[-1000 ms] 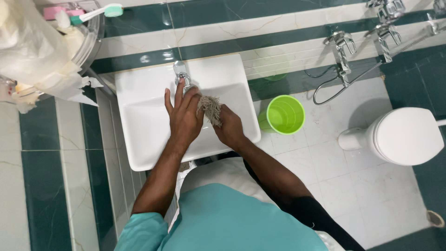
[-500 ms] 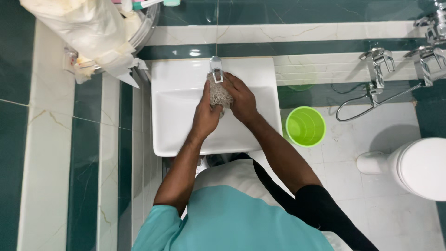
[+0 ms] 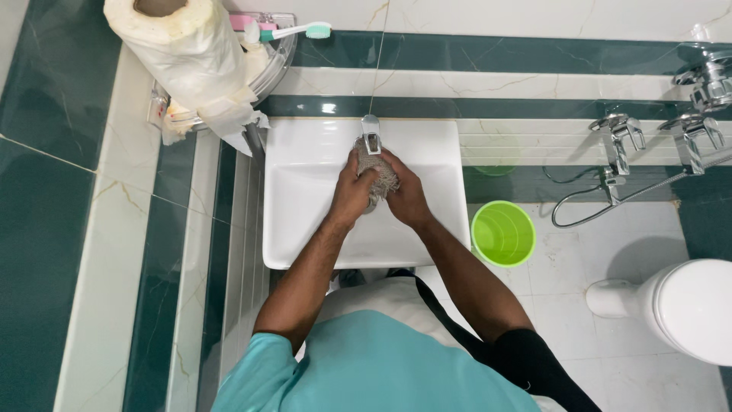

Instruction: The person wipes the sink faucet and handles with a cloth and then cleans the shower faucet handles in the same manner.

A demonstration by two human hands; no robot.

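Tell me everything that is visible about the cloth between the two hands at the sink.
The cloth is a small, grey-beige rag with a rough, loosely woven or fibrous look. It is bunched into a crumpled wad, not spread flat. It sits just below the chrome tap, over the white sink basin. The left hand and right hand press it from both sides, so only its top and middle show. Whether it is wet cannot be told.

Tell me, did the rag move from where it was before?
Yes. The rag sat right of the tap over the white sink; now both hands, left hand and right hand, press it directly under the tap.
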